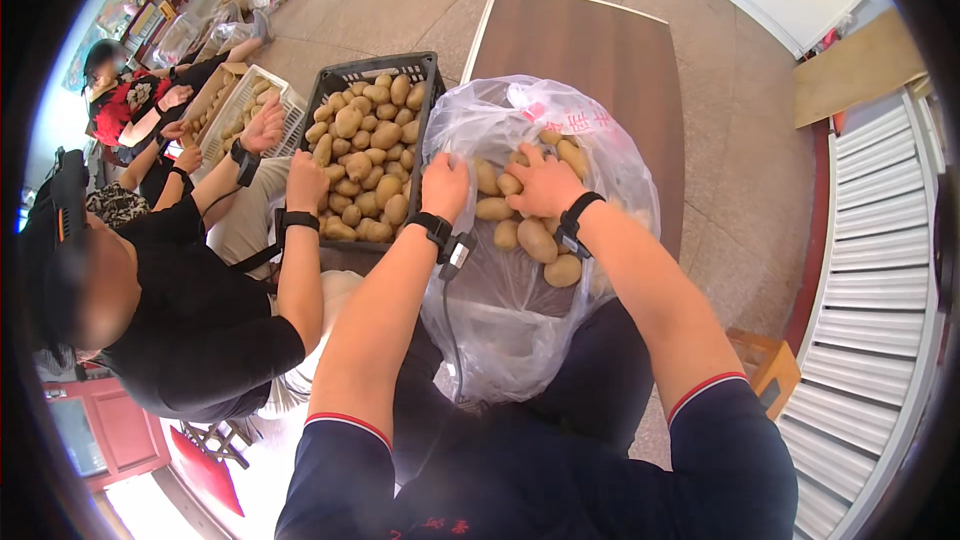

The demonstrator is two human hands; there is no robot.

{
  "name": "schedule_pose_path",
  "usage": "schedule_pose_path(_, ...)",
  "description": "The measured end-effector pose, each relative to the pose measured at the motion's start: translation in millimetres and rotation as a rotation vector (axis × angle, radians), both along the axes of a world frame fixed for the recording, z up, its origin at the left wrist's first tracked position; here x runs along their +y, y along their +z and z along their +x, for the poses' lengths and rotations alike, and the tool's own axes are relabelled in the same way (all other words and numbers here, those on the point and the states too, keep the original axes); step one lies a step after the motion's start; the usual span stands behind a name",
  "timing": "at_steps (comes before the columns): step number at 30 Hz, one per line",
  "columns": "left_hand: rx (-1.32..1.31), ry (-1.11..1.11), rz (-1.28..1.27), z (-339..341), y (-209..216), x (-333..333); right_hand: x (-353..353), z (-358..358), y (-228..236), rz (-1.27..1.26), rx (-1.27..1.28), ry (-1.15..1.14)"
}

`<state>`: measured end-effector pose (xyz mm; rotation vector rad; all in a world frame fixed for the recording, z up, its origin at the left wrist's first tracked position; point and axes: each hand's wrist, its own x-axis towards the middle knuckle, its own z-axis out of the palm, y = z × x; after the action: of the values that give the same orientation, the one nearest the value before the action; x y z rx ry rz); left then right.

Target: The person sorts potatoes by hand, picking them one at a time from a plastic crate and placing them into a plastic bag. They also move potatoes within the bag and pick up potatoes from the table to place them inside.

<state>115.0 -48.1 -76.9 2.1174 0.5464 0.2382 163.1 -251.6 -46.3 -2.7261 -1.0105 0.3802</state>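
A clear plastic bag point(490, 285) with red print lies spread open in front of me, partly over my lap. Several potatoes point(537, 239) are gathered inside it, mostly on the right side. My left hand point(445, 190) has its fingers curled on the left edge of the bag, beside the crate. Among the potatoes, my right hand point(545, 185) reaches down with bent fingers, and one small potato point(509, 184) sits between its thumb and forefinger. Its other fingertips rest near more potatoes and are partly hidden.
A black crate point(432, 80) heaped with potatoes stands left of the bag. Behind the bag is a brown tabletop point(570, 40). A co-worker in black point(190, 320) sits close on my left, hands raised near the crate. A white radiator point(865, 310) runs along the right.
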Motion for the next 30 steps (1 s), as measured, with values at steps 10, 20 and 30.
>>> schedule_pose_path(10,-0.015,-0.098,0.258,-32.7,34.1,11.0,-74.8,-12.2,19.8,0.332,-0.129,-0.116)
schedule_pose_path(20,-0.025,-0.132,0.154,-60.1,72.5,6.7,-163.7,-35.7,49.0,-0.071,-0.073,-0.057)
schedule_pose_path(30,0.015,0.000,-1.024,-107.1,132.8,-15.9,-78.4,-127.1,70.8,0.355,0.226,-0.019)
